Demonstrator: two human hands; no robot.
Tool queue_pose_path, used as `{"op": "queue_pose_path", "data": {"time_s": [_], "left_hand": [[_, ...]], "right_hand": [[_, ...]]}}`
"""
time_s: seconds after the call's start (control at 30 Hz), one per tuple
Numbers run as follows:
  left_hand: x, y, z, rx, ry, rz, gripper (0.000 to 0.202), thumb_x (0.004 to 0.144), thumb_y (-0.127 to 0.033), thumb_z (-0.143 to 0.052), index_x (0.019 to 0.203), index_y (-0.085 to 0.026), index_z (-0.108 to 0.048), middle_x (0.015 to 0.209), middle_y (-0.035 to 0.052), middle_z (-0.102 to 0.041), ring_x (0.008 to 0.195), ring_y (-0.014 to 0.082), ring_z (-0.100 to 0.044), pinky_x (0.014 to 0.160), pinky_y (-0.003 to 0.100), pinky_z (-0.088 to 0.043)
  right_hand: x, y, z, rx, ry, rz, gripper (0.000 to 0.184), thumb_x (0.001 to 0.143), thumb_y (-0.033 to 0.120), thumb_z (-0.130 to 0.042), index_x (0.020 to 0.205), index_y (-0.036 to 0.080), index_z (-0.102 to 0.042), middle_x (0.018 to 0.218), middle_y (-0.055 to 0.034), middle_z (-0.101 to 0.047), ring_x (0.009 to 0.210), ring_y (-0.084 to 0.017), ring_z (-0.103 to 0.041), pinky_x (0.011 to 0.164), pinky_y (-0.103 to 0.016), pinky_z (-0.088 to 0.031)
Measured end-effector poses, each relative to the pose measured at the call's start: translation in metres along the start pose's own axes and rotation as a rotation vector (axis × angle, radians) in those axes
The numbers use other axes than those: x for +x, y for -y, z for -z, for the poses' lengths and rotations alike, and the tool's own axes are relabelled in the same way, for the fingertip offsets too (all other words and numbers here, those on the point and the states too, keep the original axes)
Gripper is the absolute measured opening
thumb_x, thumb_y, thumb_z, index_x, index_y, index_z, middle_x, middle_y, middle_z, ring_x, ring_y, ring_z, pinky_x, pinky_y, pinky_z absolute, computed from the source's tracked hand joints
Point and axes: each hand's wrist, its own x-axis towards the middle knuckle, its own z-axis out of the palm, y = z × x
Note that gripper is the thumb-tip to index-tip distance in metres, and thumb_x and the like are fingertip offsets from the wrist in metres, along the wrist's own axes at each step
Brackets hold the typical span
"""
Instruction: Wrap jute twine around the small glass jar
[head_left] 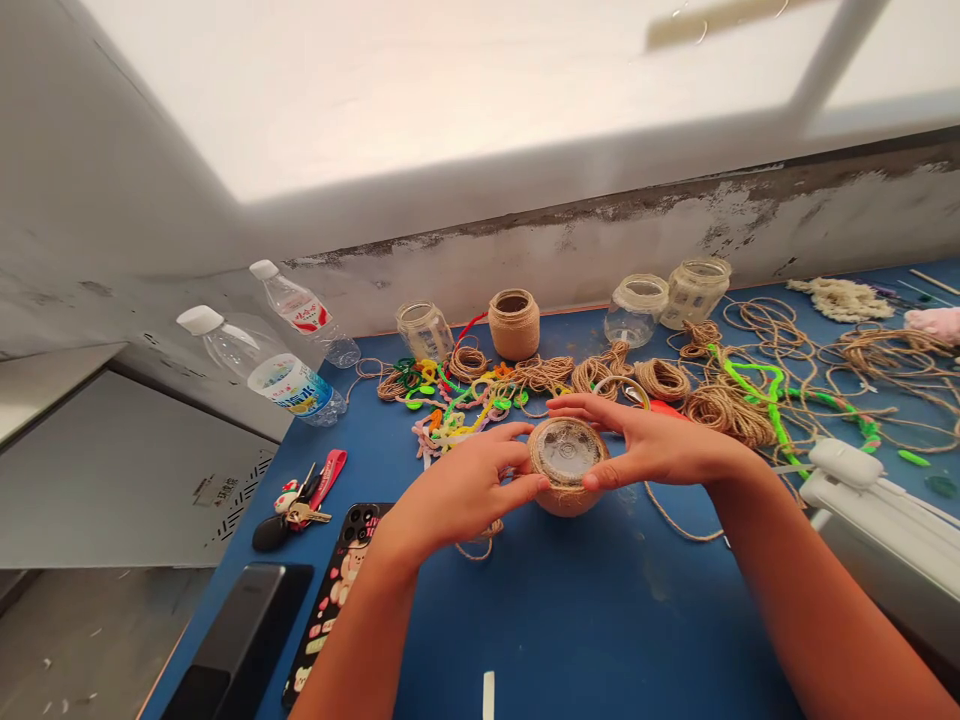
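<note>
A small glass jar wrapped in jute twine [566,468] sits upside down between my hands, its clear base facing up, just above the blue table [600,610]. My left hand [465,490] grips its left side with closed fingers. My right hand [649,445] curls round its right side and far rim. A loose strand of twine [675,520] trails from the jar toward the right.
Behind lie jute coils [720,405], coloured pipe cleaners [465,395], a twine-covered jar [514,322] and three bare jars [424,328]. Two water bottles [270,370], keys [300,500], two phones [330,590] at left. A white device [862,480] at right.
</note>
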Motion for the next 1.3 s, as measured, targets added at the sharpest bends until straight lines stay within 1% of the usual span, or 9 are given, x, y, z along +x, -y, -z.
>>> {"op": "queue_pose_path", "data": {"time_s": [0.13, 0.33, 0.6, 0.77, 0.9, 1.0, 1.07, 1.13, 1.3], "left_hand": [[-0.004, 0.000, 0.005, 0.015, -0.002, -0.023, 0.031, 0.094, -0.041, -0.054, 0.075, -0.022, -0.068, 0.108, 0.0019, -0.068, 0.103, 0.0201, -0.061, 0.094, 0.031, -0.045], [-0.015, -0.002, 0.017, 0.004, 0.056, 0.110, 0.036, 0.093, -0.049, -0.053, 0.074, -0.021, -0.063, 0.072, -0.0039, -0.064, 0.068, 0.0134, -0.054, 0.061, 0.025, -0.039], [-0.014, 0.000, 0.016, -0.002, 0.043, 0.127, 0.038, 0.094, -0.048, -0.052, 0.069, -0.020, -0.053, 0.065, -0.0059, -0.055, 0.061, 0.0111, -0.046, 0.056, 0.025, -0.032], [-0.012, 0.001, 0.014, 0.019, -0.023, 0.067, 0.043, 0.093, -0.048, -0.055, 0.062, -0.019, -0.046, 0.073, -0.0035, -0.054, 0.070, 0.0130, -0.048, 0.063, 0.026, -0.034], [-0.008, 0.003, 0.011, -0.003, -0.034, 0.031, 0.038, 0.096, -0.044, -0.051, 0.067, -0.020, -0.048, 0.084, -0.0024, -0.056, 0.081, 0.0146, -0.053, 0.075, 0.027, -0.041], [-0.006, 0.006, 0.007, -0.019, -0.065, 0.046, 0.036, 0.096, -0.045, -0.049, 0.069, -0.020, -0.051, 0.107, -0.0005, -0.060, 0.100, 0.0174, -0.056, 0.088, 0.030, -0.043], [-0.004, 0.007, 0.005, -0.024, -0.083, 0.063, 0.038, 0.096, -0.045, -0.049, 0.068, -0.020, -0.051, 0.126, 0.0005, -0.057, 0.118, 0.0207, -0.053, 0.097, 0.032, -0.041], [-0.003, 0.007, 0.003, -0.025, -0.087, 0.062, 0.037, 0.096, -0.043, -0.050, 0.066, -0.020, -0.050, 0.134, 0.0005, -0.055, 0.128, 0.0221, -0.048, 0.103, 0.034, -0.038], [0.000, 0.003, 0.002, -0.049, -0.043, -0.006, 0.036, 0.097, -0.038, -0.049, 0.066, -0.020, -0.048, 0.119, -0.0007, -0.061, 0.112, 0.0180, -0.056, 0.095, 0.032, -0.043]], "right_hand": [[-0.002, 0.012, -0.010, -0.075, -0.036, -0.034, 0.077, 0.077, 0.039, -0.076, 0.146, 0.029, -0.043, 0.136, -0.0037, -0.062, 0.125, -0.029, -0.059, 0.102, -0.040, -0.049], [-0.001, 0.018, -0.018, -0.177, -0.109, -0.046, 0.069, 0.078, 0.038, -0.071, 0.143, 0.030, -0.048, 0.142, -0.0037, -0.058, 0.126, -0.030, -0.057, 0.104, -0.040, -0.047], [-0.002, 0.020, -0.018, -0.202, -0.098, -0.038, 0.067, 0.079, 0.038, -0.071, 0.142, 0.028, -0.048, 0.143, -0.0027, -0.056, 0.127, -0.027, -0.056, 0.102, -0.035, -0.048], [-0.004, 0.022, -0.021, -0.202, -0.118, -0.076, 0.069, 0.078, 0.036, -0.071, 0.142, 0.028, -0.048, 0.141, -0.0041, -0.057, 0.126, -0.029, -0.057, 0.104, -0.038, -0.047], [-0.005, 0.023, -0.024, -0.245, -0.137, -0.115, 0.073, 0.080, 0.045, -0.069, 0.145, 0.026, -0.044, 0.148, -0.0075, -0.051, 0.132, -0.031, -0.051, 0.109, -0.042, -0.042], [-0.006, 0.023, -0.027, -0.245, -0.154, -0.163, 0.079, 0.079, 0.046, -0.068, 0.149, 0.023, -0.038, 0.151, -0.0095, -0.046, 0.134, -0.031, -0.048, 0.111, -0.043, -0.040], [-0.006, 0.024, -0.029, -0.256, -0.192, -0.196, 0.082, 0.077, 0.044, -0.070, 0.149, 0.024, -0.037, 0.150, -0.0098, -0.046, 0.132, -0.031, -0.050, 0.108, -0.042, -0.042], [-0.006, 0.027, -0.031, -0.276, -0.223, -0.212, 0.079, 0.075, 0.043, -0.070, 0.147, 0.027, -0.040, 0.146, -0.0090, -0.048, 0.126, -0.030, -0.055, 0.102, -0.040, -0.047], [-0.004, 0.027, -0.031, -0.266, -0.216, -0.214, 0.068, 0.073, 0.040, -0.071, 0.137, 0.030, -0.048, 0.129, -0.0064, -0.059, 0.105, -0.026, -0.064, 0.083, -0.034, -0.053]]}}
